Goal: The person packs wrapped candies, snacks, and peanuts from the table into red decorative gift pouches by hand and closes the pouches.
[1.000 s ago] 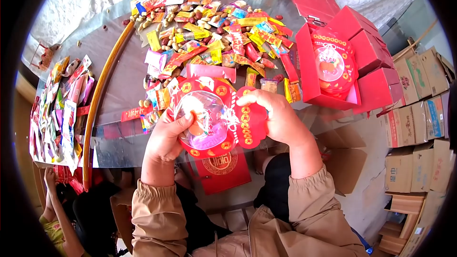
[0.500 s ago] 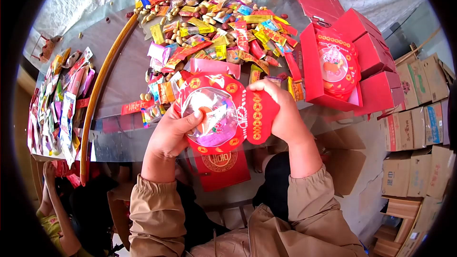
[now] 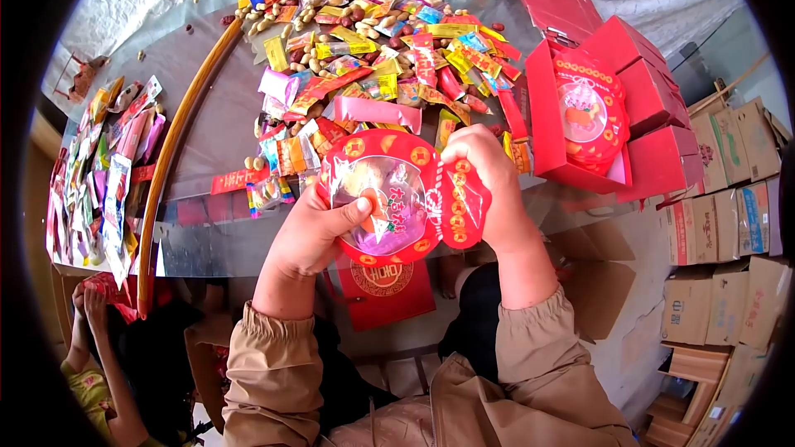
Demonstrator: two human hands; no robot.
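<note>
Between both hands is a red candy pouch [image 3: 387, 236] with gold coin prints and a round clear window, its narrow neck pointing right. Wrapped sweets show through the window. My left hand [image 3: 313, 228] grips the pouch's left side, thumb pressed on the front. At the neck end, my right hand [image 3: 482, 167] pinches the upper edge; some of its fingers are hidden behind. Just beyond the pouch lies a heap of wrapped candies [image 3: 389, 50] mixed with peanuts and red dates. A pink packet [image 3: 378, 112] lies at the heap's near edge.
An open red box [image 3: 542, 116] holding more such pouches stands right. A wooden rod [image 3: 192, 108] separates the heap from another pile of packets [image 3: 112, 157]. A red bag [image 3: 389, 306] hangs below the table edge. Cardboard boxes [image 3: 720, 207] stack at right. Another person's hands [image 3: 89, 302] are lower left.
Both hands have shifted slightly right with the pouch, and its window now faces me more squarely, showing more print. The other person's hands at lower left have moved together.
</note>
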